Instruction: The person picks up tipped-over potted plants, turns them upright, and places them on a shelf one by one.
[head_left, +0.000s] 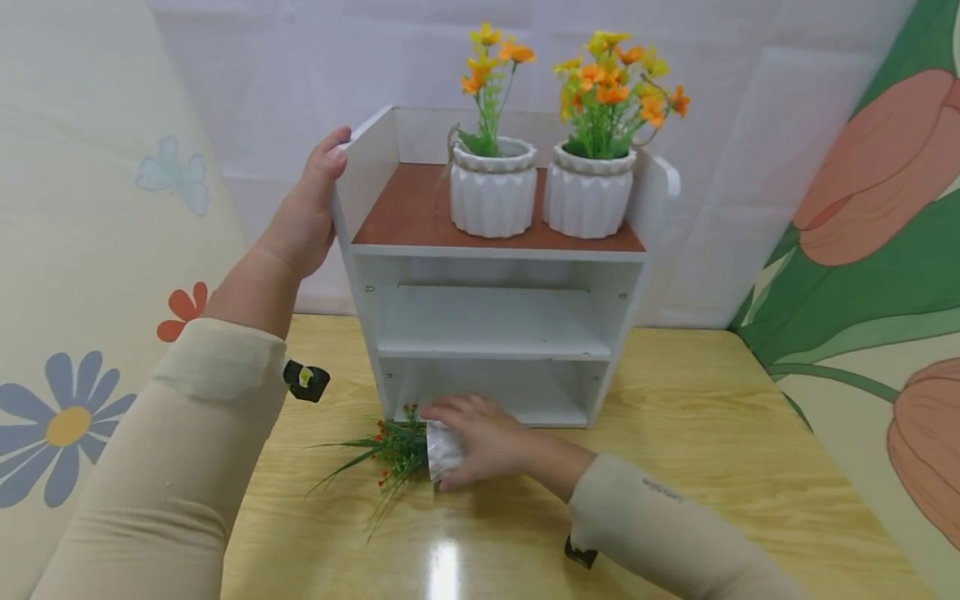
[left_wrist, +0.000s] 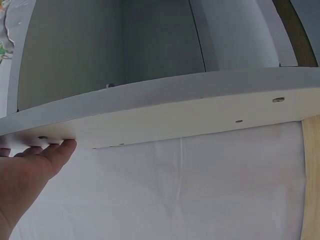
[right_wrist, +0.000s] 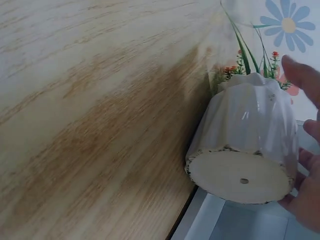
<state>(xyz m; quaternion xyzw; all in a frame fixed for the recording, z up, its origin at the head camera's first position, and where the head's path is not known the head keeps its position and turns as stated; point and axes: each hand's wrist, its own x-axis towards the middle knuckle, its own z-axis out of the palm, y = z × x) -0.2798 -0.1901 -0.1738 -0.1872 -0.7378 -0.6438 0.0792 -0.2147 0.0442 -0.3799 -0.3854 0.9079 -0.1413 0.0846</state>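
My left hand (head_left: 303,208) rests against the outer left side of a white shelf unit (head_left: 367,333) near its top. In the left wrist view its fingers (left_wrist: 62,152) lie extended against the side panel. A small white ribbed flower pot (right_wrist: 245,122) is on its side low over the wooden table, in front of the unit's bottom shelf. From its mouth, green leaves and small red flowers (head_left: 401,450) point left. Around this pot my right hand (head_left: 483,442) has its fingers on the far side and its thumb on the near side. The pot's base faces the right wrist camera.
On the unit's brown top shelf stand two white pots with orange and yellow flowers, a left pot (head_left: 493,196) and a right pot (head_left: 588,196). Below are white shelves (head_left: 495,321). A white cloth (head_left: 750,167) hangs behind the wooden table (head_left: 720,433).
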